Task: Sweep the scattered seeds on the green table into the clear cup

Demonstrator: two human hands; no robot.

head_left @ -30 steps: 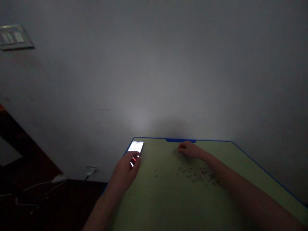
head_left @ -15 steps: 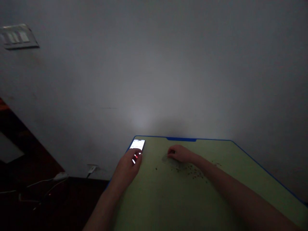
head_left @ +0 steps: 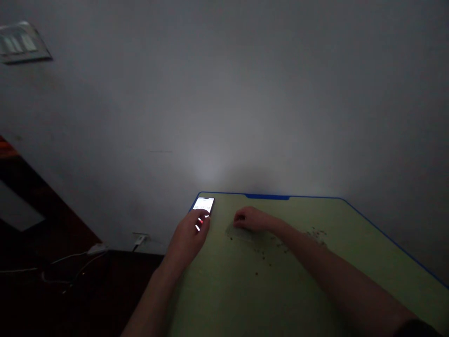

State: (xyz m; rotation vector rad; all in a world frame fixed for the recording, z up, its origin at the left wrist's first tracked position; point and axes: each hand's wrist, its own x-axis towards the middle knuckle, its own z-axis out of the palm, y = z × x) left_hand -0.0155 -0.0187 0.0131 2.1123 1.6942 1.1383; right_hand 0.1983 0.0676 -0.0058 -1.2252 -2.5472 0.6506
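Low light; from where I stand, the lit phone (head_left: pixel 204 202) is the brightest thing on the table (head_left: pixel 217 290).

Change over the last second: the right hand (head_left: pixel 254 219) now sits farther left, nearer the phone, and a clear, filmy piece (head_left: pixel 243 235) shows beneath it. The dark bits (head_left: pixel 256 273) now show on both sides of the right forearm (head_left: pixel 333 267): a cluster beyond it, a thinner scatter on the near side. Judgement: the right hand does the work; many bits lie loose.

Right hand: fingers curled, narrow; cannot tell whether they pinch anything. Left hand (head_left: pixel 189 231): laid over the phone's lower part, loosely bent, screen showing between thumb and fingers; gripping or merely resting, cannot tell.

Materials: bits tiny, roughly round, bead-like. Filmy piece perhaps thin plastic; outline too faint to settle. Phone a flat slab, screen white with a red patch. Tabletop pale yellow-green, smooth, far corners angled, with a thin blue edging (head_left: pixel 267 197) that thickens midway along the far side. Wall (head_left: pixel 245 93) grey, matte, faintly scratched.
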